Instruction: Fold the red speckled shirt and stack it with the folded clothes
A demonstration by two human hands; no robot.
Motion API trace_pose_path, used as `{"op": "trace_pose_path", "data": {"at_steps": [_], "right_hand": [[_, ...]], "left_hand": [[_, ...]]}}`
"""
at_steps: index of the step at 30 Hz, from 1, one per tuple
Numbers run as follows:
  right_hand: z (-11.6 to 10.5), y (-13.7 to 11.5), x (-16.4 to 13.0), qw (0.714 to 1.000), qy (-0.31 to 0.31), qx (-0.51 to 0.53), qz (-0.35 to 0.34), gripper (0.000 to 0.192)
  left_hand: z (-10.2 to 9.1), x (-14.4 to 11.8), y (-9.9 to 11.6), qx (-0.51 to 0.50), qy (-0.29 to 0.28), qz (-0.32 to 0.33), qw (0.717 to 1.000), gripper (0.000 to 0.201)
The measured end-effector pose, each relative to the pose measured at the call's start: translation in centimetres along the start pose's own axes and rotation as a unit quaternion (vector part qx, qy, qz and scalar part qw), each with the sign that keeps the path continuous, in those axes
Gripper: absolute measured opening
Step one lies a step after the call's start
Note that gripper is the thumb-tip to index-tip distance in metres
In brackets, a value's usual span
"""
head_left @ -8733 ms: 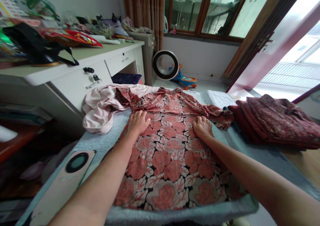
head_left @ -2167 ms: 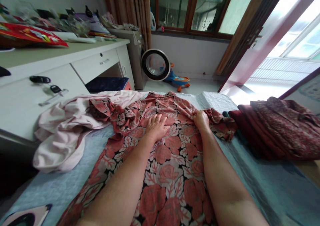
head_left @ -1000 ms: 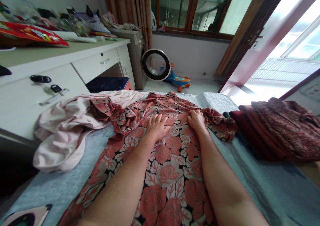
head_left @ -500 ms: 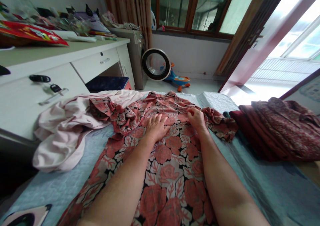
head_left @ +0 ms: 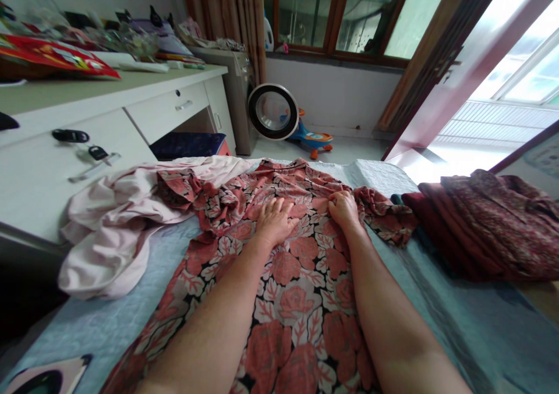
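Your right hand [head_left: 344, 209] has crept inward, fingers still pinching a fold of the floral dress [head_left: 297, 289] (left hand [head_left: 274, 222] flat, open), so smoothing continues.

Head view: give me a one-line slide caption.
Left hand flat on a floral garment spread on a blue pad; right hand pinches its fabric.
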State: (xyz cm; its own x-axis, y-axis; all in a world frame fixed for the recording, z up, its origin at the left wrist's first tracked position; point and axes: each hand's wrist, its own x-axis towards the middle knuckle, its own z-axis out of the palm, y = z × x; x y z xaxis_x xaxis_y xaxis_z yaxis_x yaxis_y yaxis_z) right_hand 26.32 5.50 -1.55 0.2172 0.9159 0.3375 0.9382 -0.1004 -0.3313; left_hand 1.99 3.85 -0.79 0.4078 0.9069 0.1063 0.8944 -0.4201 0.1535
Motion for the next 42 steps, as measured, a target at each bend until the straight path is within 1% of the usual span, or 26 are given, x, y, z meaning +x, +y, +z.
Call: {"op": "trace_pose_path", "data": {"at_steps": [4, 7, 12, 15, 17, 22, 26, 30, 33, 35, 37, 39, 42], "right_hand": [[0.1, -0.1, -0.1, 1.000, -0.016, 0.003, 0.006, 0.020], [0.1, -0.1, -0.1, 1.000, -0.015, 0.000, 0.003, 0.018], [0.5, 0.5, -0.4, 1.000, 0.006, 0.023, 0.007, 0.018], [0.8, 0.8, -0.4, 0.998, 0.032, 0.040, 0.027, 0.024], [0.9, 0.8, -0.3, 0.998, 0.036, 0.038, 0.034, 0.027], [0.7, 0.5, -0.2, 0.999, 0.009, 0.007, 0.033, 0.027], [0.5, 0.2, -0.2, 1.000, 0.008, -0.006, 0.026, 0.027], [0.4, 0.4, -0.3, 1.000, 0.001, -0.017, 0.007, 0.025], [0.3, 0.9, -0.3, 0.999, -0.011, -0.030, -0.019, 0.029], [0.0, 1.3, -0.2, 0.998, -0.016, -0.035, -0.040, 0.031], [-0.5, 1.6, 0.3, 0.998, -0.024, -0.039, -0.051, 0.029], [-1.1, 1.6, 1.2, 0.997, -0.042, -0.042, -0.043, 0.024], [-2.0, 1.2, 3.4, 0.997, -0.068, -0.045, 0.011, 0.022]], "left_hand": [[0.0, 0.0, 0.0, -0.004, 0.000, 0.002, 1.000, 0.059], [0.0, 0.0, 0.0, -0.007, 0.006, 0.004, 1.000, 0.058], [0.1, 0.0, -0.1, -0.023, 0.012, -0.001, 1.000, 0.056], [0.0, 0.0, -0.1, -0.026, 0.009, -0.001, 1.000, 0.055], [-0.1, 0.0, 0.0, -0.022, 0.013, -0.001, 1.000, 0.053], [-0.1, -0.1, 0.1, -0.034, 0.011, -0.008, 0.999, 0.054], [-0.2, -0.1, 0.2, -0.042, 0.007, -0.011, 0.999, 0.053], [-0.3, -0.1, 0.1, -0.046, 0.012, -0.008, 0.999, 0.053], [-0.3, -0.2, 0.1, -0.044, 0.014, -0.003, 0.999, 0.054], [-0.4, -0.2, 0.1, -0.041, 0.013, -0.003, 0.999, 0.054], [-0.4, -0.2, 0.1, -0.036, 0.014, -0.002, 0.999, 0.053], [-0.4, -0.2, 0.1, -0.032, 0.014, -0.002, 0.999, 0.053], [-0.5, -0.2, 0.1, -0.031, 0.009, -0.004, 0.999, 0.054]]}}
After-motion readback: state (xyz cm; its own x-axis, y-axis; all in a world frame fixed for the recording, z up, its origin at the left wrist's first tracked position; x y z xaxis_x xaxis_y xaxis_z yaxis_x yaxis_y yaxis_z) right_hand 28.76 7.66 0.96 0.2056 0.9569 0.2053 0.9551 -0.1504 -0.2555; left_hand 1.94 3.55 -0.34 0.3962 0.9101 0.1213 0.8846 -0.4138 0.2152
